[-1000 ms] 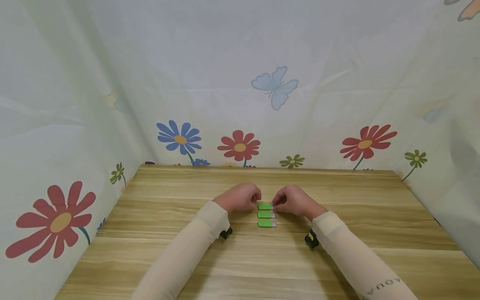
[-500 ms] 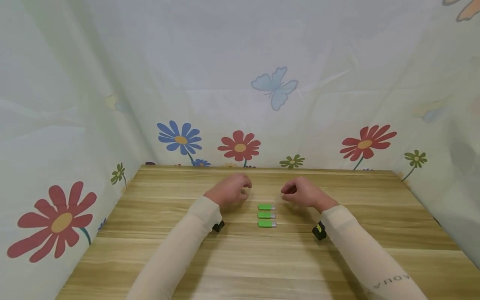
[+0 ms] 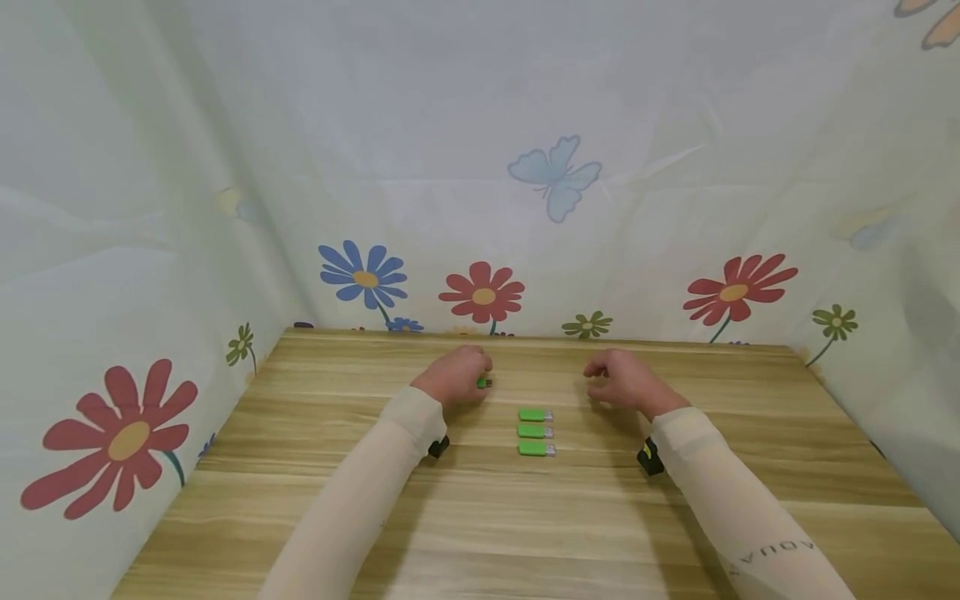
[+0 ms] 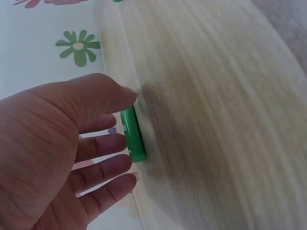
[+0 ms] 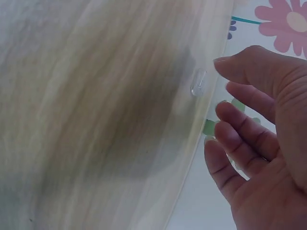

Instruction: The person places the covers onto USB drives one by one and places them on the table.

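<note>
My left hand (image 3: 456,375) is near the back of the table, thumb and fingers around a green USB stick (image 4: 135,139). In the head view its plug end pokes out to the right, past the fingertips. My right hand (image 3: 621,382) hovers to the right, fingers loosely bent and holding nothing. Just beyond its thumb tip a small clear plastic cap (image 5: 198,82) lies on the table; in the head view the hand hides it. Between the hands and closer to me lie a far (image 3: 534,415), a middle (image 3: 534,432) and a near green USB stick (image 3: 534,449), stacked in a neat column.
The wood-grain table (image 3: 480,533) ends at the back against a white curtain (image 3: 420,150) with printed flowers and a butterfly. Similar cloth stands at both sides. A sliver of something green (image 4: 117,1) shows at the top of the left wrist view.
Both hands have left the column of sticks, moving apart and away from me. The left hand's fingers have come together, with a green USB stick now showing there. The right hand has drifted further right.
</note>
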Motion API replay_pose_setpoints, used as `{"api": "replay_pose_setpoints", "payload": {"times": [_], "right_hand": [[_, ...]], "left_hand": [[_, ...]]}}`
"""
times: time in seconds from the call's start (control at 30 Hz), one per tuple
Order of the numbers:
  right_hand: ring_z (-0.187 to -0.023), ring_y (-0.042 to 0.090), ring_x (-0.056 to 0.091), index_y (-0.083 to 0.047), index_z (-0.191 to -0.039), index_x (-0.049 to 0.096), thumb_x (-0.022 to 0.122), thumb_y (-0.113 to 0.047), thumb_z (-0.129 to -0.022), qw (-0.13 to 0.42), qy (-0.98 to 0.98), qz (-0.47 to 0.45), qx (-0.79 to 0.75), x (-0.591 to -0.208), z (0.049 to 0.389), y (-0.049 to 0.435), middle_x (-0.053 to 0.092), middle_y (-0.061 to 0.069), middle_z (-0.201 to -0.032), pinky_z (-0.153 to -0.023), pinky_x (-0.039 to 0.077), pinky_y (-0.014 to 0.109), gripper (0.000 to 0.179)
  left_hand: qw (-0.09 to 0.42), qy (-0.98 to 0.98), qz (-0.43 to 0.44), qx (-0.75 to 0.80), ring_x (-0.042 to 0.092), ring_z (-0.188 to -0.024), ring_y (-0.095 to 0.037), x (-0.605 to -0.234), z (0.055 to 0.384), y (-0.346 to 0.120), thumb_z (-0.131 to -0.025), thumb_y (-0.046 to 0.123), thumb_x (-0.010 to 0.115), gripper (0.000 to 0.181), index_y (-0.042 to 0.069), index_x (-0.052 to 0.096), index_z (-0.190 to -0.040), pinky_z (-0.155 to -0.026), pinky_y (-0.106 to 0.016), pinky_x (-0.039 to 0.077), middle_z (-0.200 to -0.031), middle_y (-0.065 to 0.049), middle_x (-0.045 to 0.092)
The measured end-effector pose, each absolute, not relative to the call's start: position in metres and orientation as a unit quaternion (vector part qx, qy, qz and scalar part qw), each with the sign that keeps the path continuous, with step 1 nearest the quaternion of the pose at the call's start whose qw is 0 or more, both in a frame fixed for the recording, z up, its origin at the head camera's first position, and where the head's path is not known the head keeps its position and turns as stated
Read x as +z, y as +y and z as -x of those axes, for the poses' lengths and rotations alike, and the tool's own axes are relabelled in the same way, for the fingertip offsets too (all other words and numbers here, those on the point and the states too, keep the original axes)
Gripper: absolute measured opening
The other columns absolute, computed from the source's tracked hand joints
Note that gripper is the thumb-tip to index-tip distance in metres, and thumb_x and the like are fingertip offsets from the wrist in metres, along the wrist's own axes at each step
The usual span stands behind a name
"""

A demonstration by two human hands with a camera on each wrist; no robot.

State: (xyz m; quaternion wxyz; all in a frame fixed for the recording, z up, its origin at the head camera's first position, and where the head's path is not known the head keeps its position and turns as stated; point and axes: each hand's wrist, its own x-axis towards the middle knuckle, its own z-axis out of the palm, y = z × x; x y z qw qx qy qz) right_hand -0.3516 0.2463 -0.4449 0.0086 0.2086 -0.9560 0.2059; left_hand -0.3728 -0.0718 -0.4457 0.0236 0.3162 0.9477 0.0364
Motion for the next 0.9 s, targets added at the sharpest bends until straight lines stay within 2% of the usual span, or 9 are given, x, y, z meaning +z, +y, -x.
{"api": "replay_pose_setpoints", "payload": {"times": [0.13,0.3,0.47,0.77,0.9], "right_hand": [[-0.091,0.025,0.066,0.000,-0.101,0.075,0.077,-0.009,-0.081,0.007,-0.959,-0.211,0.190,-0.448,0.354,0.247,0.074,0.012,-0.097,-0.087,0.055,0.047,0.022],[-0.090,0.024,0.066,0.002,-0.102,0.075,0.074,-0.006,-0.081,-0.021,-0.960,-0.201,0.194,-0.449,0.355,0.247,0.074,0.012,-0.098,-0.085,0.056,0.046,0.023],[-0.087,0.022,0.065,0.002,-0.100,0.075,0.072,-0.005,-0.083,-0.039,-0.964,-0.185,0.189,-0.446,0.354,0.247,0.073,0.012,-0.096,-0.082,0.056,0.043,0.019],[-0.076,0.018,0.061,-0.004,-0.088,0.076,0.073,-0.008,-0.084,-0.045,-0.967,-0.183,0.173,-0.443,0.354,0.245,0.072,0.007,-0.086,-0.074,0.054,0.039,0.007],[-0.072,0.016,0.060,-0.005,-0.083,0.075,0.072,-0.009,-0.082,-0.048,-0.968,-0.180,0.169,-0.444,0.356,0.245,0.071,0.003,-0.080,-0.071,0.053,0.036,0.005]], "left_hand": [[0.028,0.947,-0.317,0.038,0.051,-0.084,-0.019,-0.438,0.368,-0.071,-0.092,0.019,0.073,0.014,0.006,0.072,-0.098,-0.081,-0.031,0.047,-0.095,-0.004,0.059],[0.030,0.951,-0.306,0.039,0.056,-0.089,-0.021,-0.425,0.355,-0.069,-0.091,0.018,0.074,0.018,0.003,0.070,-0.102,-0.088,-0.035,0.051,-0.101,-0.008,0.062],[0.026,0.955,-0.294,0.016,0.059,-0.095,-0.020,-0.430,0.358,-0.069,-0.092,0.020,0.074,0.020,0.006,0.069,-0.106,-0.091,-0.034,0.052,-0.106,-0.006,0.065],[0.027,0.957,-0.288,0.018,0.057,-0.085,-0.017,-0.443,0.371,-0.068,-0.090,0.019,0.077,0.014,0.012,0.066,-0.090,-0.083,-0.033,0.052,-0.094,-0.002,0.063],[0.023,0.958,-0.286,0.011,0.056,-0.083,-0.016,-0.455,0.380,-0.068,-0.091,0.019,0.075,0.012,0.014,0.065,-0.087,-0.082,-0.033,0.052,-0.091,0.000,0.063]]}}
